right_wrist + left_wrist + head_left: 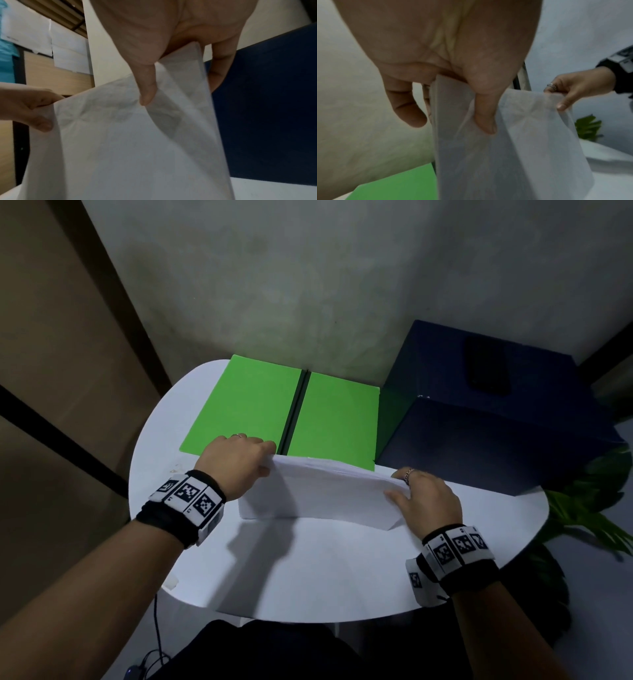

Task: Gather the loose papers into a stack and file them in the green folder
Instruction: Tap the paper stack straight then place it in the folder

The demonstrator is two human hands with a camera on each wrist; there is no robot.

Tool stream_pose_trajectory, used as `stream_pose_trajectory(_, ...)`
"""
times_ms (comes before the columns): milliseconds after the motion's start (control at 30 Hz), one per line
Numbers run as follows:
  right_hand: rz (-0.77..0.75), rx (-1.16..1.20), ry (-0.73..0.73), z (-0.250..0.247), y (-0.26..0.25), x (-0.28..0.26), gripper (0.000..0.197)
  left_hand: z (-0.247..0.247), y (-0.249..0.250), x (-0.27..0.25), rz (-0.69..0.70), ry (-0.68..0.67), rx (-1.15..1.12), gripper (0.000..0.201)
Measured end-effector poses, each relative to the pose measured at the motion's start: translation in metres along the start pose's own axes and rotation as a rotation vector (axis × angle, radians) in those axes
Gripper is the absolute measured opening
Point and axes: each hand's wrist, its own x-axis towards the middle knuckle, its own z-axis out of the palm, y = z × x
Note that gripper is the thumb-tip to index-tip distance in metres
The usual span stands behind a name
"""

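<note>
Sheaf of white loose papers point(318, 491) held on edge, bottom edge on the round white table point(308, 570), near the middle and a bit toward the far side. Sheets roughly squared, top edge sagging slightly between the hands.

Left hand point(236, 460) pinches the papers' upper left corner: thumb on the near face, fingers curled behind; ring on one finger. Left wrist view shows the thumb point(485, 116) pressed on the sheet and the fingers point(406, 106) wrapped round the back. Right hand point(428, 501) grips the upper right corner the same way, thumb point(147, 88) in front, fingers behind, ring visible. Both hands closed on the papers, neither free.

Open green folder with black spine point(284, 412) lies flat at the table's far edge, just behind the papers, both covers spread, inside empty of sheets. Papers not in the folder yet.

Dark navy box point(486, 412) sits at the table's far right edge, touching or just beside the folder's right cover; cannot tell which. A dark flat object lies on its top, too dim to identify. Green plant leaves point(589, 508) beyond the table's right edge. Black-and-white marker wristbands point(188, 501) on both wrists.
</note>
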Motion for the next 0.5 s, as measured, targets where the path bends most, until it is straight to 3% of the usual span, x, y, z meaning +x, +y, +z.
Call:
stream_pose_trajectory(133, -0.068, -0.011, 0.018, -0.006, -0.012, -0.002, 0.025, -0.009, 0.014, 0.005, 0.019, 0.006, -0.002, 0.031)
stream_pose_trajectory(233, -0.284, -0.108, 0.236, -0.022, -0.036, 0.000, 0.012, -0.021, 0.048, 0.017, 0.133, 0.064, -0.076, 0.034)
stream_pose_trajectory(300, -0.384, -0.061, 0.436, -0.032, -0.049, 0.002, 0.015, -0.026, 0.066, 0.025, 0.125, 0.112, -0.090, 0.025)
stream_pose_trajectory(367, -0.322, 0.116, 0.588, -0.036, -0.051, 0.006, 0.047, -0.028, 0.063, 0.026, 0.032, 0.177, -0.195, 0.023)
stream_pose_trajectory(433, -0.098, 0.405, 0.660, -0.033, -0.040, 0.011, 0.091, -0.023, 0.044, 0.024, -0.026, 0.263, -0.463, 0.022)
stream_pose_trajectory(500, 0.126, 0.827, 0.508, -0.020, -0.032, 0.018, 0.116, -0.020, 0.028, 0.019, -0.072, 0.312, -0.870, 0.020)
